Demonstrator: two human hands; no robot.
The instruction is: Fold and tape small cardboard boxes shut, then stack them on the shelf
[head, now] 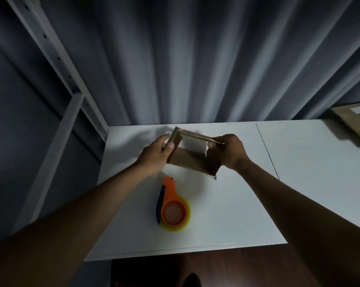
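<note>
Box (190, 155) sits between both hands: left hand (157, 153) pinches its left wall, right hand (230, 151) pinches its far edge.

A white table (247, 204) fills the lower middle of the view, with a thin dark seam (267, 150) running across its right part. Behind it hangs a grey curtain (195, 59) in deep vertical folds. Below the table's near edge lies a dark brown floor (226, 270), on which a dark shape, too dim to identify, shows at the bottom edge.
</note>
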